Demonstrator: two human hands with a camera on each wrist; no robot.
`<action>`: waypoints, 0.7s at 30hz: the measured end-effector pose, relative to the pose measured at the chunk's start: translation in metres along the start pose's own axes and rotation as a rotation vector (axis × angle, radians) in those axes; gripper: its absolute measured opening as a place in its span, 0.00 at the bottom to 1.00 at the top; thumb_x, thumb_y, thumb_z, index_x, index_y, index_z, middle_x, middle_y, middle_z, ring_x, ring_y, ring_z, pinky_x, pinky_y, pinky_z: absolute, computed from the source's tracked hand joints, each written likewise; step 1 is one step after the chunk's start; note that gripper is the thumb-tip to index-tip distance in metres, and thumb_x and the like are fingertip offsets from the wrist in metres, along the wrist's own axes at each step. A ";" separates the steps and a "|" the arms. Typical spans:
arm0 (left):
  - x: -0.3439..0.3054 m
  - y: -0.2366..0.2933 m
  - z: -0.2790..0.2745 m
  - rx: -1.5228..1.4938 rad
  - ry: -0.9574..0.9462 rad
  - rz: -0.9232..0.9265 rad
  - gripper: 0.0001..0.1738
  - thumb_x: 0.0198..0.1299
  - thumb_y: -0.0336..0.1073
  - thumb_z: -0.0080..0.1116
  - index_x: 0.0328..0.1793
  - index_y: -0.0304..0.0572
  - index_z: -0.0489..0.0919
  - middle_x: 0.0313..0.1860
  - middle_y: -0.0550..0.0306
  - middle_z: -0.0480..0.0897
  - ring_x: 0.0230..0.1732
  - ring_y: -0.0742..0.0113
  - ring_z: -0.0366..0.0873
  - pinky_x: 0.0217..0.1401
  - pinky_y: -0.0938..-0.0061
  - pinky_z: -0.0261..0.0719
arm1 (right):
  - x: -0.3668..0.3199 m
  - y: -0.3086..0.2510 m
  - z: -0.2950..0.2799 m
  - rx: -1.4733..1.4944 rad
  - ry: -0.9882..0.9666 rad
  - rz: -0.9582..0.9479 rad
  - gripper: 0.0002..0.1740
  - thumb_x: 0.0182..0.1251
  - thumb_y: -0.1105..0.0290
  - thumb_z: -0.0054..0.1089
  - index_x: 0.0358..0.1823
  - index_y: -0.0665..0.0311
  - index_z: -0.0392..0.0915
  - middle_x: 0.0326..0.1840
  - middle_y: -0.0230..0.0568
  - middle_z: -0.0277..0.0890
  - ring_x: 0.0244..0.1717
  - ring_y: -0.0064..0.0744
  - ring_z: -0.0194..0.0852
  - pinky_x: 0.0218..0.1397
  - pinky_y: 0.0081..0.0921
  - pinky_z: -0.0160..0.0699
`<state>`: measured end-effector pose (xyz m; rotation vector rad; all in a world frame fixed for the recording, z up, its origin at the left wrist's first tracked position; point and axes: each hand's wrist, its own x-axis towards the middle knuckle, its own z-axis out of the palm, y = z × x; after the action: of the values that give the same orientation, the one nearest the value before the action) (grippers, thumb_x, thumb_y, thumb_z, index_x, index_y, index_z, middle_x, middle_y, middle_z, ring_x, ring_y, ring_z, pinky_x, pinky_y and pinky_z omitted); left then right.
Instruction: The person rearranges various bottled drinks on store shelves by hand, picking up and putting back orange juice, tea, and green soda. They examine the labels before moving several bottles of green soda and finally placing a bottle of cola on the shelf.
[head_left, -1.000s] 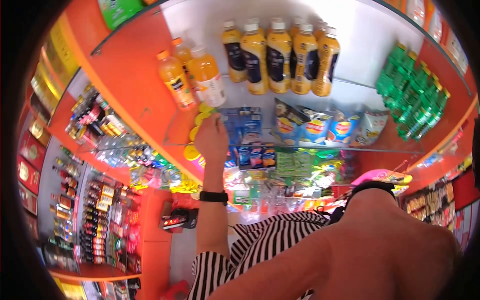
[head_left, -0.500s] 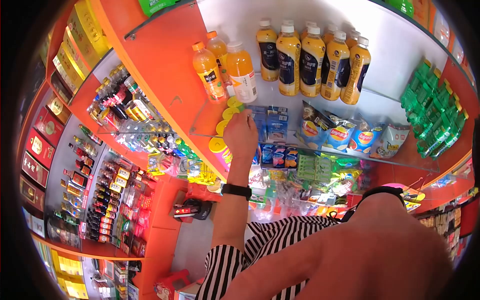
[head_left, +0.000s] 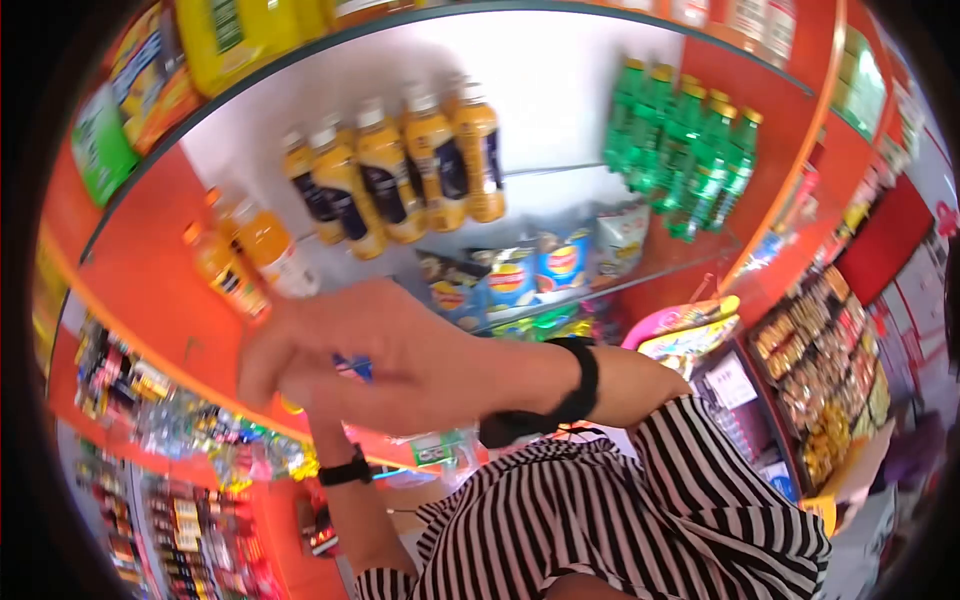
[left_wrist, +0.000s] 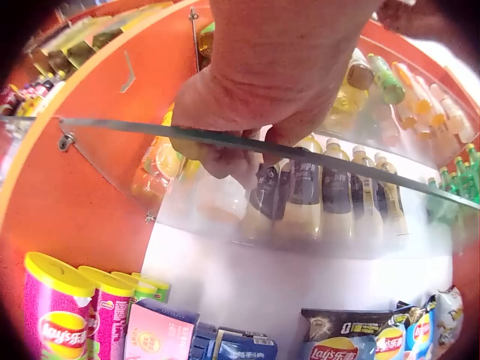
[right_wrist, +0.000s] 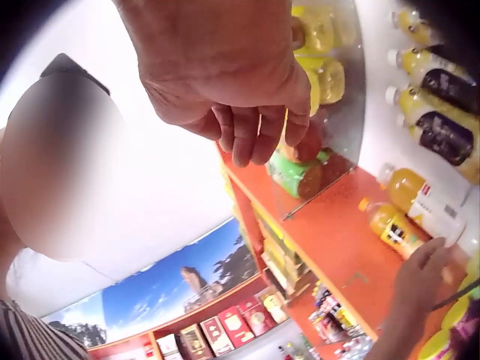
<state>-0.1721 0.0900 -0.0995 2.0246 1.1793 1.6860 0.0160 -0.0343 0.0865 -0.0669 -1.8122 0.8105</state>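
My right hand [head_left: 370, 360] crosses the front of the head view, blurred, with a black band at its wrist. In the right wrist view its fingers [right_wrist: 244, 139] hang loosely bent and hold nothing. My left hand [right_wrist: 420, 281] reaches over the glass shelf beside an orange-capped bottle of orange juice [right_wrist: 394, 225], fingers extended. A white-capped orange drink [right_wrist: 431, 206] stands just behind that bottle. The left wrist view shows the left hand [left_wrist: 262, 82] above the shelf's glass edge [left_wrist: 247, 142], its fingers seen partly through the glass. In the head view the right hand hides most of it.
Yellow drinks with dark labels [head_left: 385, 185] stand in the middle of the shelf, green bottles [head_left: 680, 150] at its right. Below are chip bags [head_left: 510, 275], pink chip cans with yellow lids [left_wrist: 60, 307] and boxes [left_wrist: 161, 330]. Orange side panels [left_wrist: 82, 195] frame the shelves.
The head view has turned, shifting the shelves left. My right hand has swung from the lower right across the middle. My left hand has risen from the chip cans to the juice bottles.
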 end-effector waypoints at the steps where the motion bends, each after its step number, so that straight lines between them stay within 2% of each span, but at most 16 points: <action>1: 0.005 -0.006 -0.003 -0.060 0.028 0.015 0.16 0.61 0.42 0.52 0.47 0.39 0.77 0.36 0.48 0.82 0.38 0.60 0.80 0.38 0.66 0.77 | -0.005 0.000 -0.010 0.005 0.028 0.214 0.06 0.66 0.75 0.48 0.41 0.65 0.75 0.36 0.32 0.75 0.41 0.20 0.73 0.44 0.20 0.72; 2: 0.018 0.034 -0.008 0.585 -0.115 -0.303 0.11 0.60 0.34 0.53 0.45 0.35 0.77 0.30 0.54 0.80 0.26 0.64 0.75 0.33 0.70 0.74 | -0.008 0.007 -0.019 -0.015 0.042 0.215 0.06 0.66 0.75 0.48 0.41 0.65 0.75 0.36 0.32 0.75 0.41 0.20 0.73 0.44 0.20 0.72; 4: 0.020 0.020 -0.001 0.468 -0.069 -0.232 0.13 0.60 0.35 0.53 0.48 0.36 0.77 0.32 0.53 0.81 0.27 0.65 0.75 0.33 0.71 0.73 | -0.011 0.029 -0.034 -0.003 0.266 0.182 0.07 0.66 0.75 0.48 0.40 0.66 0.75 0.37 0.32 0.75 0.42 0.18 0.71 0.47 0.19 0.70; 5: 0.021 0.014 0.002 0.360 -0.011 -0.170 0.16 0.60 0.36 0.54 0.51 0.37 0.76 0.33 0.52 0.81 0.28 0.65 0.75 0.34 0.72 0.73 | -0.014 0.035 -0.041 -0.012 0.273 0.182 0.07 0.66 0.75 0.48 0.40 0.66 0.75 0.37 0.32 0.75 0.42 0.18 0.71 0.47 0.19 0.70; 7: 0.023 0.025 0.011 0.315 -0.030 -0.166 0.16 0.60 0.36 0.53 0.53 0.39 0.76 0.34 0.52 0.81 0.29 0.66 0.75 0.35 0.72 0.73 | -0.016 0.041 -0.052 -0.024 0.428 0.250 0.06 0.66 0.75 0.48 0.40 0.67 0.75 0.36 0.31 0.75 0.41 0.16 0.69 0.44 0.17 0.70; 10: 0.029 0.029 0.021 0.252 -0.082 -0.182 0.17 0.61 0.36 0.53 0.55 0.40 0.76 0.36 0.52 0.81 0.31 0.68 0.75 0.36 0.73 0.73 | -0.020 0.049 -0.066 -0.052 0.537 0.333 0.06 0.66 0.75 0.48 0.39 0.66 0.74 0.37 0.31 0.75 0.39 0.15 0.68 0.42 0.16 0.68; 14: 0.039 0.041 0.033 0.164 -0.140 -0.191 0.20 0.61 0.35 0.54 0.59 0.40 0.73 0.41 0.52 0.81 0.32 0.69 0.75 0.37 0.74 0.73 | -0.021 0.064 -0.089 -0.232 0.664 0.261 0.06 0.65 0.76 0.48 0.39 0.66 0.74 0.36 0.30 0.75 0.37 0.14 0.67 0.39 0.15 0.67; 16: 0.045 0.043 0.038 0.132 -0.148 -0.162 0.21 0.60 0.35 0.54 0.60 0.40 0.71 0.43 0.52 0.81 0.32 0.69 0.75 0.37 0.74 0.73 | -0.022 0.072 -0.102 -0.163 0.806 0.289 0.05 0.64 0.76 0.49 0.39 0.66 0.74 0.34 0.30 0.74 0.36 0.15 0.68 0.40 0.15 0.67; 18: 0.052 0.043 0.044 0.105 -0.148 -0.138 0.23 0.60 0.35 0.55 0.62 0.41 0.70 0.45 0.51 0.80 0.32 0.69 0.75 0.37 0.74 0.73 | -0.024 0.084 -0.118 -0.186 0.847 0.252 0.06 0.62 0.76 0.50 0.38 0.65 0.74 0.32 0.30 0.73 0.34 0.15 0.68 0.38 0.15 0.68; 20: 0.060 0.034 0.050 0.167 -0.173 -0.156 0.26 0.59 0.35 0.56 0.65 0.41 0.67 0.49 0.49 0.80 0.31 0.67 0.78 0.37 0.73 0.74 | -0.023 0.091 -0.130 -0.347 1.045 0.285 0.04 0.59 0.77 0.52 0.35 0.66 0.74 0.28 0.32 0.69 0.28 0.20 0.66 0.32 0.19 0.67; 21: 0.063 0.030 0.053 0.166 -0.185 -0.163 0.29 0.58 0.36 0.57 0.66 0.42 0.66 0.50 0.48 0.80 0.32 0.65 0.79 0.37 0.72 0.75 | -0.024 0.091 -0.133 -0.315 1.090 0.257 0.07 0.57 0.76 0.53 0.38 0.67 0.73 0.29 0.34 0.69 0.30 0.23 0.67 0.35 0.22 0.69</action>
<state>-0.1112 0.1310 -0.0513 2.0625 1.4164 1.3339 0.1088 0.0908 0.0394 -0.8003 -0.8672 0.4792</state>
